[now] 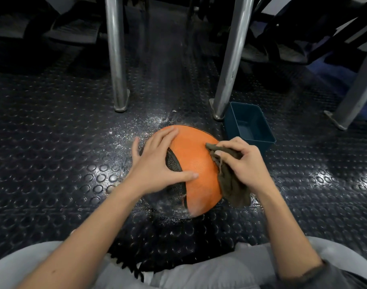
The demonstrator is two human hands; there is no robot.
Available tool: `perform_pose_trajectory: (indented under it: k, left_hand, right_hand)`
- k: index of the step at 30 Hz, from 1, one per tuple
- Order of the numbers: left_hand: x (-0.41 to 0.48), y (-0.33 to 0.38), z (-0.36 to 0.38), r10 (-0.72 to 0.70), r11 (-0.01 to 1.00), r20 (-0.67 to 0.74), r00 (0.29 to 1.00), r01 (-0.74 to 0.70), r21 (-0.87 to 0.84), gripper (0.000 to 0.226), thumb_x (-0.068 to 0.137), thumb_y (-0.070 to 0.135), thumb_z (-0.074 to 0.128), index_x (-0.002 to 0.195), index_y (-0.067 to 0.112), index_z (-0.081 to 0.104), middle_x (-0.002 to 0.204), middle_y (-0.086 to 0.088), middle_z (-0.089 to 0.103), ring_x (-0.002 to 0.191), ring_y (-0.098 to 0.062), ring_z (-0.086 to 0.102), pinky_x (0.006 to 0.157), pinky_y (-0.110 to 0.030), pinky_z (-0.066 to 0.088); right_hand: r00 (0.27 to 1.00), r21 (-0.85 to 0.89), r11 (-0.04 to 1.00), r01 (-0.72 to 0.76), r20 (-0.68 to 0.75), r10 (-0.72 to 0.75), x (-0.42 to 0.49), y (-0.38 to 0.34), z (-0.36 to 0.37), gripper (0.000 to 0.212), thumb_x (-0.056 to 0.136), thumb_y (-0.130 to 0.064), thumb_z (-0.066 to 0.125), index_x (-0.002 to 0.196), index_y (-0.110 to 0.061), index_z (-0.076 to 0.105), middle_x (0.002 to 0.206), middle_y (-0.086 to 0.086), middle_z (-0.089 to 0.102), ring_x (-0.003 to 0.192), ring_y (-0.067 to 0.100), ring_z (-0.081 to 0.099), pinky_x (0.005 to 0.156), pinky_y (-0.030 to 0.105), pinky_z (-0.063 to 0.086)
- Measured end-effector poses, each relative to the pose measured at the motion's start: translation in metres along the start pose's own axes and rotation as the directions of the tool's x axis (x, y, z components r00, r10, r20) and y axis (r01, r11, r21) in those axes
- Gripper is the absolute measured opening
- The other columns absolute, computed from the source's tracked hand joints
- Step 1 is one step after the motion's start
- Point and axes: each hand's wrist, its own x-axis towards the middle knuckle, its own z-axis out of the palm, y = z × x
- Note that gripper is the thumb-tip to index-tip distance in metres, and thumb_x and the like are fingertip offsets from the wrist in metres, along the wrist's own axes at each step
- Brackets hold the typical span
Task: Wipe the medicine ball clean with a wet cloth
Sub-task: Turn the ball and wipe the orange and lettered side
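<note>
The orange medicine ball [199,163] sits on the studded floor [53,142]. The left hand [157,163] lies spread flat on it. The right hand [244,163] grips a brown cloth [232,188] against the ball's right side. Just beyond stands a blue tub [249,117], its contents unclear.

Dark blue rectangular plastic tub [261,124] on black stud-patterned rubber flooring [53,142], just beside foot of slanted metal leg [230,59]. Second metal leg [116,55] near upright, further left. White speckles [140,126] scattered on flooring between the two.
</note>
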Motion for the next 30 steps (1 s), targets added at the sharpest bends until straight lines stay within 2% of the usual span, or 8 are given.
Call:
perform_pose_trajectory:
  k: [6, 9, 13, 19, 21, 26, 28, 30]
  left_hand:
    - [-0.013, 0.002, 0.006, -0.035, 0.996, -0.085, 0.996, 0.027, -0.09, 0.119, 0.043, 0.088, 0.042, 0.147, 0.036, 0.015, 0.15, 0.022, 0.01, 0.131, 0.01, 0.005, 0.112, -0.043, -0.018]
    - [-0.017, 0.017, 0.017, -0.095, 0.992, -0.123, 0.988, 0.083, -0.1, 0.114, 0.052, 0.084, 0.049, 0.148, 0.034, 0.014, 0.15, 0.022, 0.007, 0.138, 0.001, 0.004, 0.113, -0.045, -0.015]
    - [-0.018, 0.029, 0.027, -0.129, 0.99, -0.163, 0.978, 0.117, -0.083, 0.102, 0.068, 0.065, 0.066, 0.149, 0.031, 0.014, 0.153, 0.017, 0.007, 0.14, -0.001, 0.0, 0.113, -0.045, -0.014]
    - [-0.022, 0.024, 0.023, -0.114, 0.987, -0.129, 0.985, 0.097, -0.131, 0.108, 0.061, 0.072, 0.067, 0.148, 0.035, 0.013, 0.152, 0.02, 0.007, 0.14, -0.001, 0.002, 0.114, -0.048, -0.012]
    - [-0.024, 0.023, 0.024, -0.109, 0.99, -0.151, 0.982, 0.093, -0.107, 0.115, 0.053, 0.082, 0.06, 0.147, 0.035, 0.014, 0.15, 0.021, 0.008, 0.14, -0.003, 0.004, 0.114, -0.049, -0.009]
    - [-0.026, 0.015, 0.026, -0.112, 0.991, -0.191, 0.975, 0.094, -0.099, 0.115, 0.046, 0.085, 0.043, 0.147, 0.035, 0.018, 0.149, 0.021, 0.012, 0.14, -0.006, 0.01, 0.114, -0.051, -0.006]
    - [-0.025, 0.013, 0.022, -0.114, 0.987, -0.169, 0.979, 0.093, -0.129, 0.116, 0.045, 0.085, 0.044, 0.146, 0.037, 0.017, 0.148, 0.022, 0.011, 0.14, -0.004, 0.01, 0.114, -0.05, -0.008]
    - [-0.023, 0.012, 0.019, -0.12, 0.983, -0.138, 0.983, 0.098, -0.154, 0.116, 0.044, 0.086, 0.044, 0.146, 0.038, 0.015, 0.148, 0.023, 0.01, 0.139, -0.003, 0.009, 0.114, -0.048, -0.012]
  right_hand:
    - [0.967, 0.003, 0.979, -0.205, -0.152, 0.203, 0.025, 0.005, 0.015, 0.019, 0.087, -0.027, 0.061, 0.086, -0.044, 0.07, 0.098, -0.015, 0.069, 0.103, 0.012, 0.06, 0.102, 0.053, 0.035]
    - [0.985, -0.22, 0.971, -0.096, -0.16, 0.061, 0.014, -0.016, 0.026, 0.012, 0.091, -0.027, 0.06, 0.099, -0.032, 0.068, 0.098, -0.014, 0.061, 0.099, 0.006, 0.049, 0.094, 0.034, 0.023]
    - [0.986, -0.461, 0.883, 0.086, -0.086, -0.14, -0.002, -0.029, 0.034, 0.016, 0.093, -0.032, 0.055, 0.103, -0.031, 0.067, 0.094, -0.014, 0.052, 0.097, 0.005, 0.042, 0.076, 0.029, 0.013]
    - [0.934, -0.232, 0.921, -0.313, -0.25, 0.254, 0.02, 0.001, 0.011, 0.025, 0.097, -0.024, 0.048, 0.113, -0.03, 0.065, 0.118, -0.006, 0.06, 0.114, 0.016, 0.048, 0.085, 0.033, 0.012]
    - [0.945, -0.226, 0.933, -0.281, -0.232, 0.229, 0.016, -0.004, 0.016, 0.023, 0.096, -0.024, 0.049, 0.111, -0.03, 0.065, 0.115, -0.008, 0.06, 0.11, 0.011, 0.048, 0.085, 0.032, 0.013]
    - [0.987, -0.461, 0.88, 0.113, -0.046, -0.151, -0.003, -0.031, 0.038, 0.017, 0.092, -0.037, 0.055, 0.104, -0.034, 0.067, 0.094, -0.016, 0.05, 0.098, 0.005, 0.04, 0.075, 0.029, 0.011]
    - [0.992, -0.443, 0.893, 0.079, -0.052, -0.113, 0.001, -0.023, 0.031, 0.017, 0.094, -0.032, 0.054, 0.105, -0.035, 0.066, 0.094, -0.014, 0.049, 0.098, 0.003, 0.039, 0.075, 0.029, 0.011]
    - [0.985, -0.302, 0.946, -0.12, -0.152, 0.076, 0.01, 0.003, 0.021, 0.022, 0.095, -0.024, 0.051, 0.107, -0.036, 0.065, 0.098, -0.012, 0.053, 0.1, 0.005, 0.042, 0.083, 0.029, 0.013]
